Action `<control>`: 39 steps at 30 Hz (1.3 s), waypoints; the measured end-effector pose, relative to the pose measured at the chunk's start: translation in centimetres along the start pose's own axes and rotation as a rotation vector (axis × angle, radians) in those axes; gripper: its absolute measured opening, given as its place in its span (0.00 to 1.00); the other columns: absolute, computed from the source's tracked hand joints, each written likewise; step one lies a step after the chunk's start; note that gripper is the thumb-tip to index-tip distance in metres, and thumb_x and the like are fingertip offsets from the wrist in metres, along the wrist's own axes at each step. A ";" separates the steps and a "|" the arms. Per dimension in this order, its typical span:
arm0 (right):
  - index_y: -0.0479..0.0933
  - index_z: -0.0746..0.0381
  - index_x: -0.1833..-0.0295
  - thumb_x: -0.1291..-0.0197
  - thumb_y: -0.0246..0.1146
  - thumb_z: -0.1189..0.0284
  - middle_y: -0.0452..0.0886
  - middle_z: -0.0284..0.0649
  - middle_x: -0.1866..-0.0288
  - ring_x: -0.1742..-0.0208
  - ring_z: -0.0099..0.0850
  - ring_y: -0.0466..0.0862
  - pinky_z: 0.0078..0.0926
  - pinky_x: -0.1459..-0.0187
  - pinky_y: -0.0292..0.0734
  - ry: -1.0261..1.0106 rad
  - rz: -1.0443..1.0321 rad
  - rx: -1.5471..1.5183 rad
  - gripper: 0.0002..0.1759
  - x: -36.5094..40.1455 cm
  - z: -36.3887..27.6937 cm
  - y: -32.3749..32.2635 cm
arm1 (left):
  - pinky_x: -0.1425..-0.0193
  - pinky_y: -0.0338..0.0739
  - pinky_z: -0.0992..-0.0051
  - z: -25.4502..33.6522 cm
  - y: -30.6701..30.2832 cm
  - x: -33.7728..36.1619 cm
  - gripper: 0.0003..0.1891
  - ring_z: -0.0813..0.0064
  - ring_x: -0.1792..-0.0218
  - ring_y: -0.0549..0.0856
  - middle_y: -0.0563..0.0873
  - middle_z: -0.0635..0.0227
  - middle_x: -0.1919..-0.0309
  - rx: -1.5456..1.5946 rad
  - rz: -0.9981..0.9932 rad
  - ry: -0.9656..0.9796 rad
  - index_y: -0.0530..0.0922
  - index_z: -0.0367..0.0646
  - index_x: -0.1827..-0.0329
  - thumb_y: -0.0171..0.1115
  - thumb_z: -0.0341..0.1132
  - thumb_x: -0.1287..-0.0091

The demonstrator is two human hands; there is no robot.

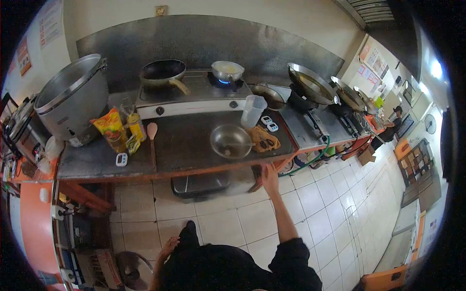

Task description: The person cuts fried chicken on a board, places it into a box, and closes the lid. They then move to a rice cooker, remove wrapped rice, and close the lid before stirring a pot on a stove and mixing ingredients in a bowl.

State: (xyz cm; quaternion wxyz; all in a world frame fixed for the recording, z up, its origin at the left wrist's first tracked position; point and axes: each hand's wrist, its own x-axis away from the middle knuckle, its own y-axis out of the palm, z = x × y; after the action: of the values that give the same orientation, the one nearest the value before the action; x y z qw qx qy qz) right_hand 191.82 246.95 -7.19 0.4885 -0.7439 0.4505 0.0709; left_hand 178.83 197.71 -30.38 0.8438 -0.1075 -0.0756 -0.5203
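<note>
My right hand [269, 177] reaches forward to the front edge of the dark counter [189, 133], fingers stretched out and nothing visible in them. Nearest to it on the counter are a steel bowl [228, 138] with a utensil in it and a crumpled orange-brown bag [264, 140]. Low beside my leg hangs my left hand [167, 248], its fingers loose and holding nothing that I can see. On the two-burner stove [194, 104], a small pan [227, 71] sits over a lit blue flame, and a dark frying pan [163, 73] stands on the other burner.
A large grey pot [73, 97] stands at left, near a yellow packet [112, 131], a wooden spoon [152, 133] and a timer [121, 159]. A plastic jug [253, 109] and several woks [313, 83] are rightward. Another person [391, 128] works at the far right.
</note>
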 end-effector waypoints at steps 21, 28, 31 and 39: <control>0.76 0.59 0.62 0.51 0.54 0.74 0.74 0.43 0.62 0.64 0.41 0.79 0.37 0.63 0.77 -0.298 -0.578 0.602 0.10 -18.2 2.5 7.7 | 0.48 0.67 0.59 27.0 -1.6 -41.8 0.26 0.54 0.51 0.70 0.73 0.52 0.53 -0.456 0.392 0.422 0.63 0.37 0.45 0.61 0.31 0.47; 0.79 0.61 0.62 0.49 0.62 0.67 0.81 0.41 0.67 0.67 0.29 0.81 0.30 0.63 0.75 0.025 -0.894 0.001 0.11 -30.2 2.0 0.8 | 0.45 0.64 0.58 29.5 -2.0 -43.7 0.28 0.55 0.50 0.69 0.71 0.53 0.53 -0.522 0.422 0.294 0.63 0.40 0.44 0.62 0.31 0.49; 0.80 0.61 0.58 0.50 0.65 0.67 0.82 0.38 0.64 0.65 0.23 0.80 0.25 0.62 0.74 -0.068 -0.794 -0.175 0.14 -38.3 3.7 -0.8 | 0.47 0.66 0.60 30.2 -2.1 -44.9 0.28 0.57 0.53 0.71 0.72 0.54 0.59 -0.496 0.486 0.262 0.64 0.42 0.45 0.62 0.30 0.50; 0.81 0.61 0.72 0.51 0.61 0.67 0.82 0.44 0.69 0.65 0.40 0.83 0.35 0.62 0.77 -0.116 -0.322 0.390 0.08 -56.6 5.4 9.0 | 0.50 0.66 0.63 31.1 -3.5 -48.8 0.24 0.59 0.56 0.73 0.74 0.58 0.60 -0.523 0.498 0.376 0.65 0.44 0.46 0.61 0.30 0.46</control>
State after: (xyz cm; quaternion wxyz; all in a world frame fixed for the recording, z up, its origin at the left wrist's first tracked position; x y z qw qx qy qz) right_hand 153.93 284.17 15.00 0.6526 -0.6925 0.3029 -0.0535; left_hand 153.39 246.33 -11.71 0.8873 -0.2365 0.2434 -0.3122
